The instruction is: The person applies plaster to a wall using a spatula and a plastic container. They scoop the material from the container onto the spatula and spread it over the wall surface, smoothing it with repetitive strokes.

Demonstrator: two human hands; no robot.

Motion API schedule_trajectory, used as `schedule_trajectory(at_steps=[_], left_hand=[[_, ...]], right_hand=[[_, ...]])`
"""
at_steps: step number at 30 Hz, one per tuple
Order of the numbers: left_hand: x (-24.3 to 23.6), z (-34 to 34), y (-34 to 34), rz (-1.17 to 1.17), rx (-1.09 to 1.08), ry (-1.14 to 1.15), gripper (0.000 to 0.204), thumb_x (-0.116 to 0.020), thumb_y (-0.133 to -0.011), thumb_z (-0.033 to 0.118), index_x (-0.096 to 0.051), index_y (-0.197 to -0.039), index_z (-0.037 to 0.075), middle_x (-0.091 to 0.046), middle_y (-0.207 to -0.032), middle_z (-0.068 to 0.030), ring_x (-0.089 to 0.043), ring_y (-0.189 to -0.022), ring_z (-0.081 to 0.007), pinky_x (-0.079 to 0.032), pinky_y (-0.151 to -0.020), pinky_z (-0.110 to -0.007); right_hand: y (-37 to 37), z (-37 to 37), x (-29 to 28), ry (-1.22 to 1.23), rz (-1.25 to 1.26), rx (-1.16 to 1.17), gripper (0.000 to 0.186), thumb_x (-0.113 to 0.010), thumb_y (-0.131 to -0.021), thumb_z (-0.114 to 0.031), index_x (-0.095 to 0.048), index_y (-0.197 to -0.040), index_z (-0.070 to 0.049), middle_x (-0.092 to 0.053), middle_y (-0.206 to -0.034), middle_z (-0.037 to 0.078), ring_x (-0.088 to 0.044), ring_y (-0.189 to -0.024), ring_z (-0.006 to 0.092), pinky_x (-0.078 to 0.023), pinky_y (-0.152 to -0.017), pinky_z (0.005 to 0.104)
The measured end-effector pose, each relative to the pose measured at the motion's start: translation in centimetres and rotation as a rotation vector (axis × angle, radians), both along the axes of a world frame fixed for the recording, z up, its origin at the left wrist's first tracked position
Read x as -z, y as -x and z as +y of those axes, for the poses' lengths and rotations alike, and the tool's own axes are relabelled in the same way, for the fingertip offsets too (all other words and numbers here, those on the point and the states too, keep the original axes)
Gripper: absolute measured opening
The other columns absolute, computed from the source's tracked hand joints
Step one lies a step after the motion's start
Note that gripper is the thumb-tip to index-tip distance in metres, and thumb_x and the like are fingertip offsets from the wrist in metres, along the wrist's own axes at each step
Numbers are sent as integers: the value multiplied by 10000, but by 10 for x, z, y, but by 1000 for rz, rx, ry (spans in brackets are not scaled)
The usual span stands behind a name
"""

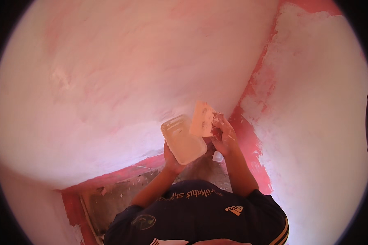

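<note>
A pale rectangular tub with rounded corners rests in my left hand, whose fingers wrap under and around its left side. Whitish paste seems to coat its inside. My right hand is closed on a flat, pale putty spreader, gripping it along its dark red, paste-smeared edge. The spreader's lower left corner overlaps the tub's upper right rim in this view; I cannot tell whether they touch. White smears mark the fingers of my right hand.
A wall patchily coated in white over red stands ahead. Another coated wall meets it at a red corner strip on the right. Below lies a grey, speckled floor. A small whitish object sits beneath my right wrist.
</note>
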State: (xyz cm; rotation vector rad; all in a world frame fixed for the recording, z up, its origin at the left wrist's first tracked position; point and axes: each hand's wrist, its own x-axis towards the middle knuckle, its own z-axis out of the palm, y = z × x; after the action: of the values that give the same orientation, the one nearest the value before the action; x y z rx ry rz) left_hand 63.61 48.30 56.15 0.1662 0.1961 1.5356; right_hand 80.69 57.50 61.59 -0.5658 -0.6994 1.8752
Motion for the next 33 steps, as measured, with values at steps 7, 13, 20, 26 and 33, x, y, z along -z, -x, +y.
schedule_trajectory(at_steps=[7,13,20,26,33], left_hand=[[6,17,30,633,-185,-168,569,-416,-1028,541,-471,-1419,131,-586,-1331,-83,-598,-1216,-290,-510,-1013,-528],[17,38,35,-46,114,64,623,-377,-1005,619,-494,-1430,179,-594,-1372,-66,-579,-1256,-331,-464,-1054,-580],[3,40,17,208,-77,31,526,-404,-1027,515,-512,-1371,132,-619,-1270,-108,-633,-1155,-332,-535,-971,-538],[-31,-27,74,-31,4,99,413,-535,-1012,366,-517,-1333,107,-627,-1206,-100,-654,-1103,-275,-569,-924,-489],[-4,-151,197,372,-238,-1,417,-677,-931,142,-515,-1309,75,-622,-1194,-85,-662,-1048,-229,-611,-834,-415]], right_hand=[[30,23,-31,-30,-211,298,344,-644,-926,-53,-594,-1267,-46,-586,-948,-6,-566,-787,100,-462,-692,230],[15,92,-81,-300,-78,442,266,-645,-939,-53,-606,-1198,-7,-586,-864,-7,-552,-698,95,-457,-607,247],[-5,153,-153,-319,36,454,185,-644,-942,-85,-657,-1116,-23,-650,-912,24,-602,-740,116,-493,-659,244],[8,178,-224,-666,-187,813,149,-597,-976,-184,-667,-1015,-58,-636,-913,24,-627,-764,170,-509,-655,292],[161,133,-273,-1450,-1611,1894,222,-648,-871,-222,-700,-1010,-57,-704,-846,141,-664,-735,347,-530,-670,479]])
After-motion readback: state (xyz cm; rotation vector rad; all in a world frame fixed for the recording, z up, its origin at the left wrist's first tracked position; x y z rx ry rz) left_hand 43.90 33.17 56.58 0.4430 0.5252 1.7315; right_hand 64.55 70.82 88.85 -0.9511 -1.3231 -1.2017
